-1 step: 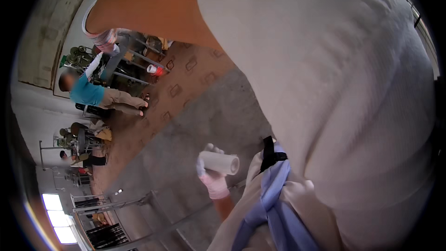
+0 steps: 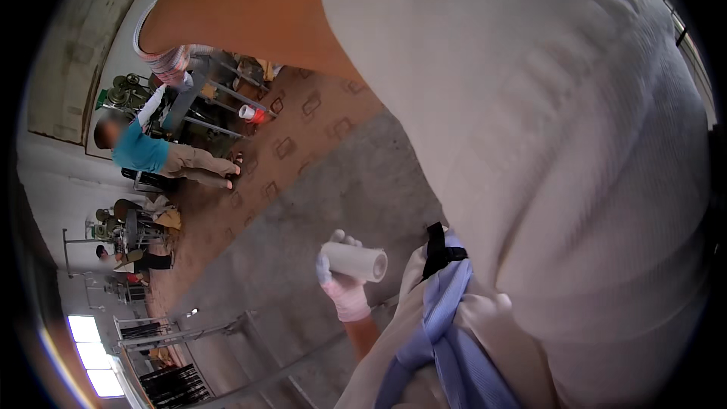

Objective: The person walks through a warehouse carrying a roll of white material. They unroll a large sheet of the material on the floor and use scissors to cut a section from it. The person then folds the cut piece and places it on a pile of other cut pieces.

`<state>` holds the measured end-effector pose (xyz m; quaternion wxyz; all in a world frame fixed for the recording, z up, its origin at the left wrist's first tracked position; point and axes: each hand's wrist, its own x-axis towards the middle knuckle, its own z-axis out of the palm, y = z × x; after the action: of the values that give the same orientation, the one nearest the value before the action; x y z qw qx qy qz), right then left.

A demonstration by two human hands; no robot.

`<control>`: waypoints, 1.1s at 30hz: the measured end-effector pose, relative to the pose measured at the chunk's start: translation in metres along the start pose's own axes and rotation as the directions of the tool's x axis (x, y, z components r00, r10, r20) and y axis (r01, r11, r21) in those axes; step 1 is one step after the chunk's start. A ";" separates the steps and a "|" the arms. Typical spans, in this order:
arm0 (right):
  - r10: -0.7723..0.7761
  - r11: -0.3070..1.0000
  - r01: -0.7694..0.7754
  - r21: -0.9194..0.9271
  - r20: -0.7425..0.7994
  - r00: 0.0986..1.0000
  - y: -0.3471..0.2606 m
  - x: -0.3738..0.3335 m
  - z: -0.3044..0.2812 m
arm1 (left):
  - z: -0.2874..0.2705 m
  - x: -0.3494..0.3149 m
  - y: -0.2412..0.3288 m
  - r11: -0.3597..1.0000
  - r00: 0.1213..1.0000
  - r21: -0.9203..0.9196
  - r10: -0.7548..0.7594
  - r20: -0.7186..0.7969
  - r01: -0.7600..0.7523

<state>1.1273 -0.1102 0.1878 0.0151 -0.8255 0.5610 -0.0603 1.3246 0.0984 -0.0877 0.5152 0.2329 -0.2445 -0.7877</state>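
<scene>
In a pink and white glove, my left hand (image 2: pixel 347 294) is wrapped round a white tube-shaped roll (image 2: pixel 352 259). The roll's round end with its hollow core faces the right of the picture. My bare right arm (image 2: pixel 250 11) crosses the top of the picture to a striped glove cuff. Beyond the cuff, my right hand (image 2: pixel 174 74) is gloved in pink and white; most of its fingers are hidden, and I cannot tell whether it holds anything. My light shirt (image 2: pixel 560 144) fills the right side, with a knotted blue cloth (image 2: pixel 435 314) and a black strap (image 2: pixel 438 257) near my left hand.
The room appears turned sideways. A person in a teal top (image 2: pixel 141 150) stands at green machines (image 2: pixel 121 95); a second person (image 2: pixel 136 260) is farther off. Metal frames (image 2: pixel 189 339) are at the bottom left. A red bucket (image 2: pixel 259 117) stands on the patterned floor (image 2: pixel 284 148).
My left hand has shifted slightly to the left in the picture with the white roll, which tilts a little more. My right arm stays almost still.
</scene>
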 end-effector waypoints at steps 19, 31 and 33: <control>0.033 0.864 0.354 0.358 -0.743 0.669 0.160 0.289 -0.010 | -0.029 0.283 0.009 0.623 0.969 -0.761 -0.014 -0.246 -0.184; -0.662 0.592 0.645 0.484 -0.164 0.731 0.242 0.364 0.037 | 0.040 0.422 0.015 0.600 0.874 -0.740 -0.132 -0.467 -0.304; -0.785 0.587 0.644 0.490 0.149 0.602 0.265 0.357 0.096 | 0.033 0.447 0.016 0.617 0.817 -0.699 -0.151 -0.557 -0.362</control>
<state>1.0229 -0.5440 0.0975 0.2511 -0.9579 0.1373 -0.0225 1.1538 -0.3160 -0.1034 0.6596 0.1929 0.2716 -0.6738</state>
